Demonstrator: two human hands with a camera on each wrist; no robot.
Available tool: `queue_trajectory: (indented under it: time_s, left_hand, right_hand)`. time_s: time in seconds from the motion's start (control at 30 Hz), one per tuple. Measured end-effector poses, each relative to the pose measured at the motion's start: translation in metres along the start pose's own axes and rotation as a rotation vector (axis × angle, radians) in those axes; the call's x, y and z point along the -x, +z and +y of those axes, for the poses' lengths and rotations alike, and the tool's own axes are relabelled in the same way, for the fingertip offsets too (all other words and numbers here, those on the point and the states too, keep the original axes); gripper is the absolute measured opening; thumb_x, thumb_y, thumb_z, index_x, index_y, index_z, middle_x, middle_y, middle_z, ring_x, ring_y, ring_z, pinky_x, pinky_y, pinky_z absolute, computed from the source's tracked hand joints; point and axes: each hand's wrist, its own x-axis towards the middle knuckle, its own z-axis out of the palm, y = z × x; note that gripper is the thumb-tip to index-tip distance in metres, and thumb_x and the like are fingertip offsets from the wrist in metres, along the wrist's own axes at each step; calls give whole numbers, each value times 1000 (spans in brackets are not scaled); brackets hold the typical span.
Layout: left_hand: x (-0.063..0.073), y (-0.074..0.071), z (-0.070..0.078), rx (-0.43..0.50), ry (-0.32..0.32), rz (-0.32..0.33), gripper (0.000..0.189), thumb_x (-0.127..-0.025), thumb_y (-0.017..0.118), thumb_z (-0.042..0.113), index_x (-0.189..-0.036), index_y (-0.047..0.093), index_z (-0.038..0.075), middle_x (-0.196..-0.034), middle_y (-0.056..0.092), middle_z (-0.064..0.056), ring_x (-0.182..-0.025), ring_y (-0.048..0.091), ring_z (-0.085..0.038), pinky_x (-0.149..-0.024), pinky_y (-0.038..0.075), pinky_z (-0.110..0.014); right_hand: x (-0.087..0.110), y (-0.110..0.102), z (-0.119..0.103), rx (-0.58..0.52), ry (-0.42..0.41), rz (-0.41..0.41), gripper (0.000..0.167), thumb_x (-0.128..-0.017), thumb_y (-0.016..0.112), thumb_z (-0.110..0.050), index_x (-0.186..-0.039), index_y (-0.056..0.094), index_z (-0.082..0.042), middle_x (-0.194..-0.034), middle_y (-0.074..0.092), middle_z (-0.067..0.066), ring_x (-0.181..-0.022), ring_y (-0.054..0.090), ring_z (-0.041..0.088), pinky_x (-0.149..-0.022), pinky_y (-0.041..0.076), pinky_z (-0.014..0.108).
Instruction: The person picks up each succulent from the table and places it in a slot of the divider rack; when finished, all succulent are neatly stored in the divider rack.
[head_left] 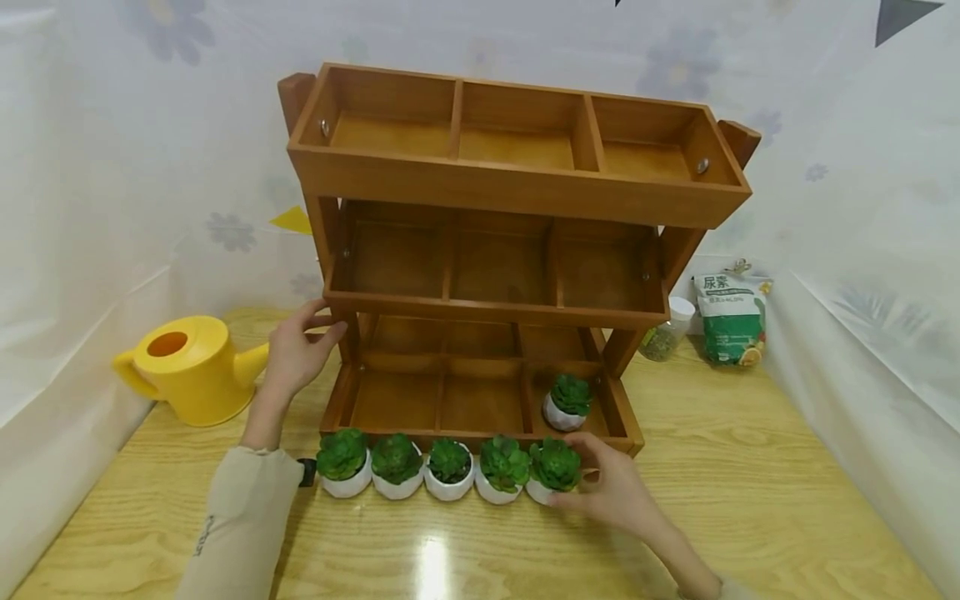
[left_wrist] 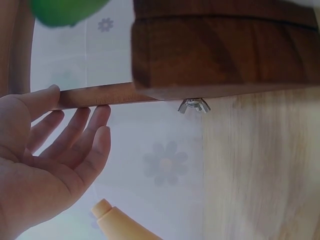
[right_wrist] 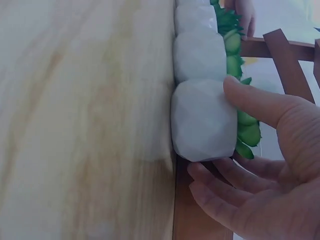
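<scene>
A three-tier wooden plant shelf (head_left: 517, 190) with divided boxes stands on the table. My left hand (head_left: 300, 346) grips its left side post (left_wrist: 107, 95), thumb on one side and fingers on the other in the left wrist view. Several succulents in white faceted pots line up along the shelf's front edge. At the right end of that row, my right hand (head_left: 611, 487) holds the last potted succulent (right_wrist: 205, 120) between thumb and fingers; its pot stands on the table. One more potted succulent (head_left: 567, 402) sits in the right compartment of the bottom tier.
A yellow watering can (head_left: 202, 375) stands left of the shelf, its spout beside my left forearm. Behind the shelf on the right are a white-lidded jar (head_left: 663, 333) and a green-and-white bag (head_left: 733, 321) closed with a clip. White patterned sheeting (head_left: 225, 150) surrounds the table.
</scene>
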Motion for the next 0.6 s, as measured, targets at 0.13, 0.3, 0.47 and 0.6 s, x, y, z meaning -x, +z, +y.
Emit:
queue_trajectory:
  time_s: [0.13,0.3,0.47,0.6]
  left_hand:
    - [1,-1,1,-1,3,0,49,-98,57,20,-140,46,0,-122,58,-31,-100,61,-47,-83,51,-56]
    - [2,-2,3,5,5,-6,49,-98,57,21,-140,45,-1,-123,57,-31,-100,61,-47,-83,51,-56]
    - [2,-2,3,9,12,-8,50,-98,57,21,-141,45,-1,-123,57,-31,-101,61,-47,-83,51,-56]
    - [1,-2,2,6,19,-5,50,-98,57,21,-140,45,-2,-123,57,-31,-101,61,-47,-84,51,-56]
  right_hand:
    - [-1,6,-3,10,27,37,70,-62,91,-32,-120,59,-9,-109,65,6,-84,64,18,-66,54,25]
    - [0,9,-4,28,74,28,74,-60,92,-33,-121,60,-6,-107,63,6,-82,60,15,-64,52,23]
    - [1,9,-4,47,59,39,71,-62,91,-33,-119,60,-5,-108,62,6,-85,61,16,-67,52,24]
    - [0,9,-5,46,51,47,70,-62,91,-32,-118,61,-4,-108,64,6,-85,62,16,-67,52,24]
